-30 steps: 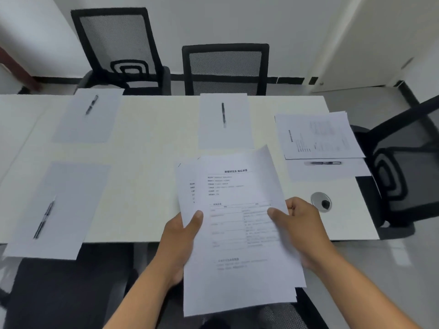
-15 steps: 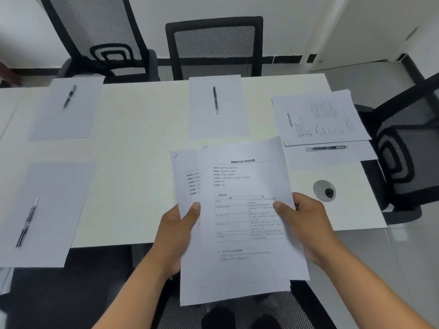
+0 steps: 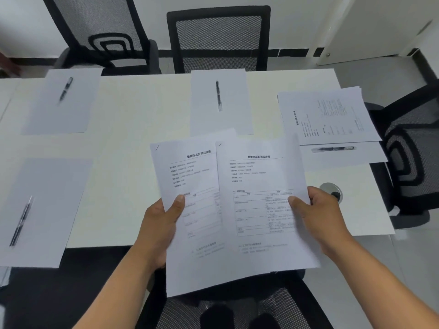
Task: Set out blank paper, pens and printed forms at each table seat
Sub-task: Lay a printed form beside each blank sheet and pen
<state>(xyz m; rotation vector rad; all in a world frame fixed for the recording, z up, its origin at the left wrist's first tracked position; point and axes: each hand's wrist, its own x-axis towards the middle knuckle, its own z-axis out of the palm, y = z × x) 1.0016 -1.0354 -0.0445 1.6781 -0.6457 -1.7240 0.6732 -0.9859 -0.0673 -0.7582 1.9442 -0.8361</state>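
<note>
White printed forms fan apart over the near edge of the bench (image 3: 133,162): the left hand (image 3: 158,224) pinches the left form (image 3: 190,186) under its thumb, the right hand (image 3: 323,217) pinches the right form (image 3: 259,210), which overlaps the other. Each hand may be holding more than one sheet; the pictures do not settle it, so a seat could receive two forms. Only the right-end seat has a form (image 3: 327,115), above its pen (image 3: 333,149). The far middle sheet (image 3: 221,119), the far left sheet (image 3: 59,110) and the near left sheet (image 3: 40,210) carry pens only. A form dropped carelessly could nudge a pen into rolling away.
</note>
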